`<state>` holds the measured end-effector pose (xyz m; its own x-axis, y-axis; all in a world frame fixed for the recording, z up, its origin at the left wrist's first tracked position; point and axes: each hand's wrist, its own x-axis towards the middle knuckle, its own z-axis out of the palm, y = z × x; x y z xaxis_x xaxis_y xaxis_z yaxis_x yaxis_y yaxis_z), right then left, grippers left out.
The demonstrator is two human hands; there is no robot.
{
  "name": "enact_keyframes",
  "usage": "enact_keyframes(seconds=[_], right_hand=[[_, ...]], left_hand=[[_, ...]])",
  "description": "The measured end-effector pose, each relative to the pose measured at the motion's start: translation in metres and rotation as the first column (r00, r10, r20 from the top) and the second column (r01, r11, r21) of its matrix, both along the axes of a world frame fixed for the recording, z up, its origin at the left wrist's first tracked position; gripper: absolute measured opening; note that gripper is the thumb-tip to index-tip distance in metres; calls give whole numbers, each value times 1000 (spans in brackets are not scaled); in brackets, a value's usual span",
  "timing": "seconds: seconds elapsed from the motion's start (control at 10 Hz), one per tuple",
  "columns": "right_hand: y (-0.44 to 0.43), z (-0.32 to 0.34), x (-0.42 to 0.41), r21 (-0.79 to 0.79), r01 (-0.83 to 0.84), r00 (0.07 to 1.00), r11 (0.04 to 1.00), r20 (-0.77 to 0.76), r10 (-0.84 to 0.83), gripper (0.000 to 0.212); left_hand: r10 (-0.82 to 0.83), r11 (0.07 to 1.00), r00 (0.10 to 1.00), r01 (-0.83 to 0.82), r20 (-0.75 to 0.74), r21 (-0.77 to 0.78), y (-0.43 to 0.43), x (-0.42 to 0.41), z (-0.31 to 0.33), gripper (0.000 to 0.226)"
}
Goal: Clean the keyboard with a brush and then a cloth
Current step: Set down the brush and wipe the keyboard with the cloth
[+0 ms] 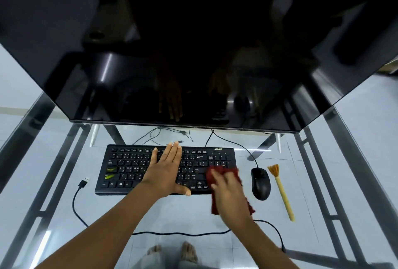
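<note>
The black keyboard [129, 167] lies flat on the glass desk [150, 215], its long axis running left to right along the lower edge of the monitor [193, 53], with the function row on the far side and the brand mark at its far right corner. It is a slim matt plastic slab with low keys, and two keys on its left carry green marks. The left hand [165, 167] rests flat on the middle keys, fingers straight and together, pointing towards the screen, thumb spread along the near edge. The right hand [230, 195] is over the keyboard's right end with its fingers bunched round a dark red cloth [217, 171], soft and crumpled, which hangs off the near edge; the hand is a little blurred. Just right of the keyboard sits a glossy black mouse [260, 182], and beside that the brush [282, 193], a pale yellow stick lying front to back, its orange fan of bristles pointing away from the person. A loose USB plug [83, 183] lies left of the keyboard, its cable looping across the near glass
</note>
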<state>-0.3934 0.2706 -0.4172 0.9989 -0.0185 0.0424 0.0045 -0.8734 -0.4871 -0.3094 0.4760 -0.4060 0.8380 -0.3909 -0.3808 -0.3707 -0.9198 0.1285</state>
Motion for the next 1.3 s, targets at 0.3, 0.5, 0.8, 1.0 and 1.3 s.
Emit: enact_keyframes(seconds=[0.3, 0.5, 0.8, 1.0, 1.3], right_hand=[[11, 6, 37, -110, -219, 976, 970, -27, 217, 28], [-15, 7, 60, -81, 102, 991, 991, 89, -95, 36], [-13, 10, 85, -210, 206, 974, 956, -47, -220, 32], [2, 17, 74, -160, -86, 995, 983, -67, 76, 29], [11, 12, 65, -92, -188, 982, 978, -7, 189, 33]], left_hand=[[3, 1000, 1000, -3, 3, 4, 0, 0, 2, 135], [1, 1000, 1000, -1, -2, 5, 0, -1, 2, 135], [-2, 1000, 1000, 2, 11, -26, -3, 1, -2, 137], [24, 998, 1000, -23, 4, -51, 0, -2, -5, 137], [17, 1000, 1000, -17, 19, 9, -7, 5, 6, 137]])
